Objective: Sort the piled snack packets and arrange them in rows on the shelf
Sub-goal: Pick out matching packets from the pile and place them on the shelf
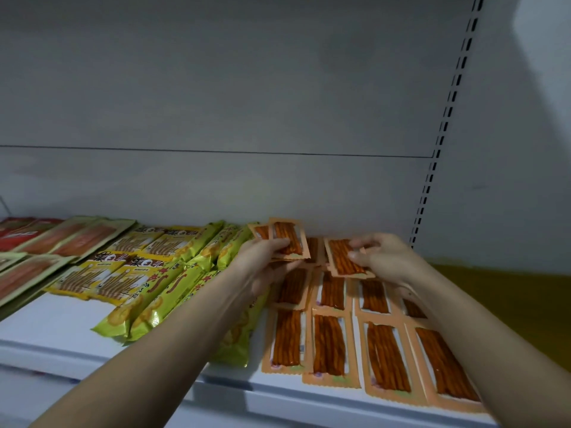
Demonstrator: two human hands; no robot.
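Both hands reach over the white shelf (61,332) toward its back wall. The left hand (262,264) has its fingers curled round a small stack of orange packets (285,239), thumb lying across the top packet's clear window, the stack tilted up off the shelf. How many packets the stack has cannot be told; at least two corners show behind the top one. The right hand (383,254) pinches one orange packet (346,257) between thumb and fingertips at its right edge, the other fingers loosely bent above it; the packet is slanted, its lower end just over the packets lying below.

Under the hands, more orange packets lie flat in rows (327,344) on the right part of the shelf: a front row of four side by side at the shelf's edge, and a second row behind it, partly hidden by the wrists. A few loose ones (312,248) lie between the two hands, near the wall.

To the left lie green packets (160,298), overlapping at a slant, then yellow packets (102,279) in two rows, then pale-green packets with pink contents (77,236), and red ones (15,233) at the far left.
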